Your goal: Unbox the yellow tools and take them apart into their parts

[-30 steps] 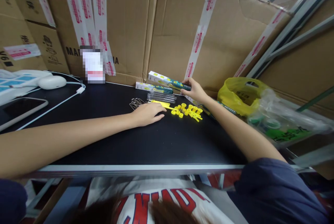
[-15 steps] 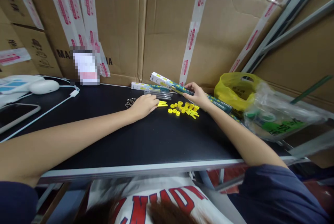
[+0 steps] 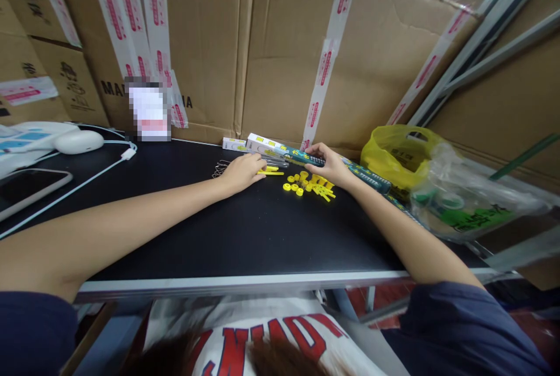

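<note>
My left hand [image 3: 242, 173] rests low over the black table, its fingers curled down and drawn together. Thin yellow sticks [image 3: 272, 171] poke out beside its fingertips; what lies under the fingers is hidden. Behind them are clear tubes [image 3: 276, 162], and bent metal wires [image 3: 220, 169] lie left of the hand. With fingers and thumb around it, my right hand [image 3: 331, 166] grips a long, narrow white-and-green box [image 3: 280, 149], slanting in front of a similar box [image 3: 233, 143]. Small yellow caps [image 3: 299, 191] and more yellow sticks [image 3: 324, 191] lie between my hands.
More long boxes [image 3: 371, 179] lie beyond my right hand. A yellow plastic bag [image 3: 380, 151] and a clear bag [image 3: 464, 206] stand at the right. Left are a phone [image 3: 32, 192], a white cable [image 3: 83, 192] and a blurred upright screen [image 3: 151, 113]. Cardboard [image 3: 280, 66] walls the back.
The left end of the long box in my right hand has come down toward the table and a little left. My left hand has shifted slightly back toward the clear tubes.
</note>
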A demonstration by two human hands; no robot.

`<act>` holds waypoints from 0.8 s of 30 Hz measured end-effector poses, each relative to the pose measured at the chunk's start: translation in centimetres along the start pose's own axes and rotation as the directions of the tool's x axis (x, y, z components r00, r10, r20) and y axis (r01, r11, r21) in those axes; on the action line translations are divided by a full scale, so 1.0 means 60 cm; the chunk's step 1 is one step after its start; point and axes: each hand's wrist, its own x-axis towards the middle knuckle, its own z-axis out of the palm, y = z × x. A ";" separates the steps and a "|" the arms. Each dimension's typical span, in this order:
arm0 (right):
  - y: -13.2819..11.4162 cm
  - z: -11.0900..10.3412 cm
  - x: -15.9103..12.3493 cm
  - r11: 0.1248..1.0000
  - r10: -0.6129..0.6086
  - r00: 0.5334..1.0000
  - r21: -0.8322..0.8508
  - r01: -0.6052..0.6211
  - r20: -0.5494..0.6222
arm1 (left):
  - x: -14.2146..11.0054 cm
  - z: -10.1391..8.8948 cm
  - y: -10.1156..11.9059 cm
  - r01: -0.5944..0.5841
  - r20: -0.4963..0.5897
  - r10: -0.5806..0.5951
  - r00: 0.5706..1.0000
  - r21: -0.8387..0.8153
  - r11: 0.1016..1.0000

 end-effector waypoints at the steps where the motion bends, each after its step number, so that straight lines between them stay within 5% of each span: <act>1: -0.002 -0.001 0.000 1.000 -0.004 1.000 0.008 0.004 0.011 | -0.003 -0.002 -0.002 0.017 -0.004 -0.017 1.000 -0.014 1.000; 12: -0.023 -0.010 -0.013 0.999 -0.054 0.994 0.005 0.053 0.098 | -0.081 -0.066 -0.042 0.256 -0.058 -0.314 0.948 -0.446 0.858; 19: -0.020 -0.012 -0.019 0.996 -0.039 0.983 0.084 0.024 0.181 | -0.088 -0.083 -0.047 0.115 -0.043 -0.154 0.987 -0.476 0.872; 24: -0.021 -0.018 -0.018 0.988 -0.025 0.984 0.155 -0.003 0.177 | -0.084 -0.085 -0.044 0.120 -0.077 -0.199 0.977 -0.574 0.810</act>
